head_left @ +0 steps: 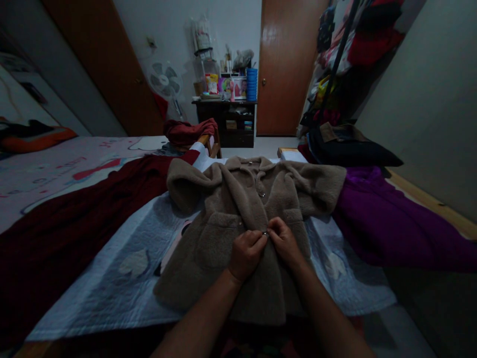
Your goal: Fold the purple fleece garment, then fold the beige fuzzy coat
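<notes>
A brown fleecy coat (223, 248) lies front up on a light blue quilt (112, 278), its sleeves spread to both sides and its collar away from me. At the middle of the coat's front edge, my left hand (247, 252) and my right hand (283, 241) nearly meet. Both are closed, fingertips pinching around a small shiny button (265, 233) and the cloth beside it. Another shiny button (262, 195) shows higher up the front. The fingertips partly hide the lower button.
Dark red cloth (93, 204) lies at the left and a purple garment (395, 223) at the right. Dark folded clothes (350, 146) sit behind the purple one. Farther back are a fan (166, 79), a dark cabinet (225, 124) and a wooden door (286, 69).
</notes>
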A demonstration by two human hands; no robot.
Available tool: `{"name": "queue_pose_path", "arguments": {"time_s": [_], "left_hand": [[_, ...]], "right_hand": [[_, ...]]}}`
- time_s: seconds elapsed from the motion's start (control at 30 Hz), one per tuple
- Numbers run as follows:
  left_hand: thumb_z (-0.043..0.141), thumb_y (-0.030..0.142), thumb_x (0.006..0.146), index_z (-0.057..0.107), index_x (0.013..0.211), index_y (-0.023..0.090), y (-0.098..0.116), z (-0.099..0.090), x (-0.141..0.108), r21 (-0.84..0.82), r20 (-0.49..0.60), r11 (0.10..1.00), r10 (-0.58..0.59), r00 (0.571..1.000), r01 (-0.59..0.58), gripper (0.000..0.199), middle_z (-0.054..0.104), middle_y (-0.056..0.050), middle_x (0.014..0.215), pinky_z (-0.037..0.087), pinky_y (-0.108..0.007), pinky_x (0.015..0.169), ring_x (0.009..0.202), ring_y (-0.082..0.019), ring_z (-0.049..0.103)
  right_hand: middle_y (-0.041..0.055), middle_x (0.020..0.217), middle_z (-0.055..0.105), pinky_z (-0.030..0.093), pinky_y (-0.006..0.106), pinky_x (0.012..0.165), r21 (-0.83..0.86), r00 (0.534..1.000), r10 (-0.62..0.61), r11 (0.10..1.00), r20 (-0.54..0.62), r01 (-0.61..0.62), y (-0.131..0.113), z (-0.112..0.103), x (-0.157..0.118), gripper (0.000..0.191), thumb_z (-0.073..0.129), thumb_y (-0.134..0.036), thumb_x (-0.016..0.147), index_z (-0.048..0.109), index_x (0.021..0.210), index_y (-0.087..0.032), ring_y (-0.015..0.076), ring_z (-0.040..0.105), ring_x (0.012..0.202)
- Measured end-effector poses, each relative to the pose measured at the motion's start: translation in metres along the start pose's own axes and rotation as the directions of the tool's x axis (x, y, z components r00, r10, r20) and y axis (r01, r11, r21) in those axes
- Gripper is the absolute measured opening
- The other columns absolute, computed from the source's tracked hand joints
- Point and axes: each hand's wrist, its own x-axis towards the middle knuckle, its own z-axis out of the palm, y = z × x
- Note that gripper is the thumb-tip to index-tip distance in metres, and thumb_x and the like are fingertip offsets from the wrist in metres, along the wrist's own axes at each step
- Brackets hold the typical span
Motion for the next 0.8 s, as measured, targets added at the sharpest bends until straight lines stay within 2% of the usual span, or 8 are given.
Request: {"name": "queue_pose_path", "arguments": {"time_s": [0.07,0.23,0.33,0.4,0.53,0.67,0.8], "left_hand": [[0.053,0.016,0.092,0.066,0.096,0.018,-0.001,-0.001,0.0,0.006,-0.004,0.999,0.043,0.999,-0.043,0.014,0.066,-0.004,0.087,0.049,-0.027,0.07,0.078,-0.015,0.058],[0.054,0.014,0.091,0.066,0.099,0.017,-0.001,-0.004,0.0,0.006,-0.013,0.996,0.091,0.996,-0.091,0.014,0.067,-0.004,0.088,0.049,-0.028,0.069,0.079,-0.015,0.059],[0.053,0.015,0.092,0.066,0.098,0.018,0.0,-0.006,0.002,0.007,-0.015,0.995,0.099,0.995,-0.099,0.015,0.068,-0.004,0.087,0.05,-0.028,0.068,0.077,-0.015,0.059],[0.052,0.015,0.093,0.066,0.098,0.017,0.0,-0.007,0.002,0.003,-0.02,0.995,0.095,0.995,-0.095,0.015,0.069,-0.004,0.087,0.05,-0.028,0.068,0.077,-0.015,0.058],[0.052,0.016,0.093,0.066,0.098,0.018,-0.001,-0.006,0.001,-0.002,-0.028,0.997,0.077,0.997,-0.077,0.015,0.069,-0.005,0.087,0.051,-0.029,0.069,0.076,-0.015,0.058],[0.049,0.019,0.095,0.066,0.098,0.02,-0.002,-0.004,0.0,-0.04,0.016,0.999,0.009,1.0,-0.009,0.017,0.068,-0.005,0.089,0.052,-0.029,0.073,0.08,-0.015,0.06],[0.052,0.019,0.092,0.064,0.102,0.02,-0.001,-0.004,0.0,-0.128,0.094,0.979,-0.146,0.985,0.157,0.015,0.065,-0.005,0.095,0.052,-0.03,0.078,0.088,-0.017,0.059]], "right_hand": [[-0.0021,0.077,0.054,0.043,0.028,0.073,-0.05,0.999,-0.024,0.998,0.038,0.026,-0.002,-0.001,-0.001,0.003,0.05,-0.023,0.08,0.053,0.081,-0.022,0.0155,0.054,0.077],[0.0014,0.085,0.057,0.041,0.03,0.082,-0.164,0.994,-0.098,0.981,0.039,0.103,-0.007,-0.004,-0.001,0.016,0.045,-0.019,0.08,0.06,0.082,-0.021,0.0176,0.055,0.086],[0.0002,0.078,0.052,0.041,0.029,0.074,-0.207,0.993,-0.118,0.971,0.019,0.12,-0.01,-0.005,-0.002,0.01,0.048,-0.02,0.08,0.055,0.072,-0.021,0.0166,0.052,0.078],[-0.0006,0.075,0.048,0.039,0.028,0.07,-0.241,0.991,-0.133,0.961,0.029,0.136,-0.011,-0.005,-0.004,0.013,0.051,-0.021,0.08,0.05,0.067,-0.021,0.0157,0.05,0.074],[0.0006,0.08,0.049,0.04,0.028,0.075,-0.248,0.986,-0.148,0.955,0.074,0.162,-0.013,-0.003,-0.007,0.015,0.051,-0.023,0.083,0.049,0.068,-0.021,0.0159,0.051,0.079],[0.0017,0.086,0.053,0.041,0.029,0.082,-0.235,0.989,-0.112,0.963,0.1,0.133,-0.016,-0.005,-0.008,0.015,0.051,-0.025,0.086,0.051,0.071,-0.021,0.0167,0.053,0.086],[0.002,0.089,0.054,0.042,0.03,0.084,-0.214,0.99,-0.077,0.972,0.117,0.101,-0.016,-0.006,-0.01,0.013,0.053,-0.027,0.086,0.052,0.074,-0.022,0.0173,0.053,0.089]]}}
